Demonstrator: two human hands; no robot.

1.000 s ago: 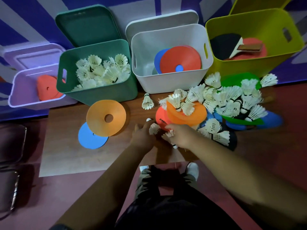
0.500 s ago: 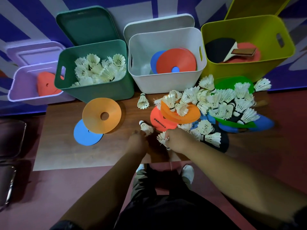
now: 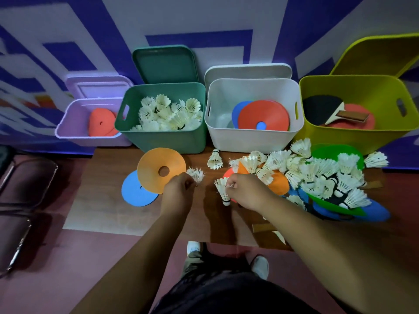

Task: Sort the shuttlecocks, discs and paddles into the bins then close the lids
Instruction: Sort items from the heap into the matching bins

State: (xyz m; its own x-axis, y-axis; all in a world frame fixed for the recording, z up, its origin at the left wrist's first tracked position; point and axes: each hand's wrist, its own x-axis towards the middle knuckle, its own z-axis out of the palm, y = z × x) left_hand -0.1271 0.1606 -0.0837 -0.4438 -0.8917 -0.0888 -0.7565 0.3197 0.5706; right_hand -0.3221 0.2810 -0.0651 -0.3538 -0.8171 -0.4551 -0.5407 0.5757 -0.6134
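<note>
My left hand holds a white shuttlecock beside the orange disc, which overlaps a blue disc. Another shuttlecock hangs cork-down from my right hand. To the right lies a pile of shuttlecocks on orange, green and blue discs. A single shuttlecock stands apart on the board. The green bin holds shuttlecocks, the white bin discs, the yellow bin paddles, the purple bin a red disc. All lids stand open.
The bins stand in a row against a purple and white wall, lids leaning behind them. A wooden board on the red floor carries the loose items. A dark chair is at the left. My shoes show below the board's near edge.
Both hands have lifted off the board, each with a shuttlecock. The left hand moved left toward the orange disc. The camera tilted up a little.
</note>
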